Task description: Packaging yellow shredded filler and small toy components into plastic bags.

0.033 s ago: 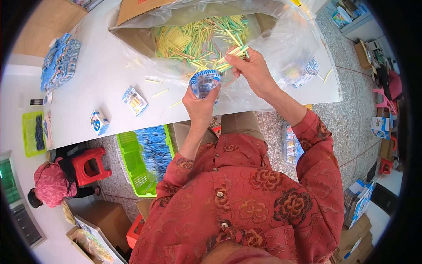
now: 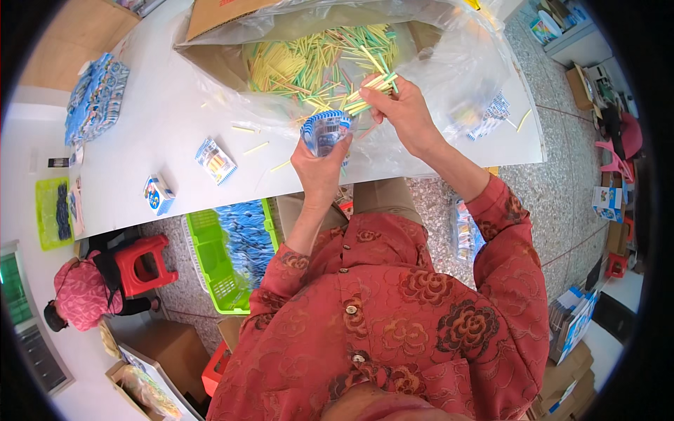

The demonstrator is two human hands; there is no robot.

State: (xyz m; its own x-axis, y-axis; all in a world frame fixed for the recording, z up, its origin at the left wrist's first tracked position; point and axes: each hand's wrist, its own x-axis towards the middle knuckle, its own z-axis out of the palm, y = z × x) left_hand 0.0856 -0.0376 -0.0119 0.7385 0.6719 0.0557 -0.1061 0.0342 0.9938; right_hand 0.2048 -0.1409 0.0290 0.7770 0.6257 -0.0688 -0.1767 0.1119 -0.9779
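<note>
My left hand (image 2: 319, 170) is closed around a small clear plastic bag (image 2: 326, 135) with a blue-and-white striped rim, its mouth held open toward the box. Just to the right, my right hand (image 2: 411, 119) pinches a loose bundle of thin yellow, green and pink sticks (image 2: 359, 107). The lower ends of the bundle are close by the bag's mouth; whether they touch it I cannot tell. Beyond both hands, a plastic-lined cardboard box (image 2: 212, 72) holds a large heap of the same sticks (image 2: 302, 59).
On the white table (image 2: 210, 126) lie stray sticks, a filled packet (image 2: 215, 161) and a small blue-white packet (image 2: 159, 194). A stack of blue bags (image 2: 96, 98) is at far left. Below the table edge stands a green basket (image 2: 207, 259) of blue packets. Someone sits near a red stool (image 2: 144, 265).
</note>
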